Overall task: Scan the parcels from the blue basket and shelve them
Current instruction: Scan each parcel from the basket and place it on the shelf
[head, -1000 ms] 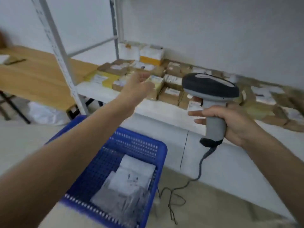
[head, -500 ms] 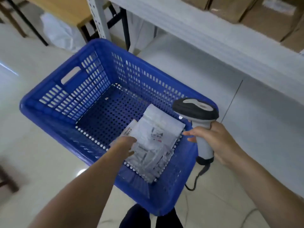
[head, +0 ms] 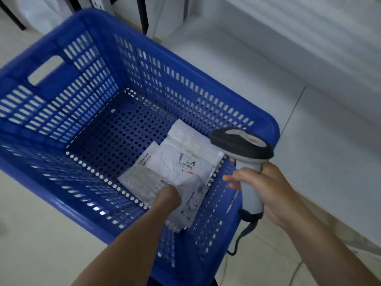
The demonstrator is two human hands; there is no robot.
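A second ago the left grip (head: 168,198) was up at the shelf. Now it is down in the blue basket (head: 61,79), touching the near edge of the stacked parcels (head: 185,157) in the basket's near right corner, so the next pick is probably starting. Its fingers are hidden behind the back of the hand, so I cannot tell whether they pinch a parcel yet. The right grip (head: 266,188) stays wrapped round the scanner (head: 241,145) handle, head above the basket rim.
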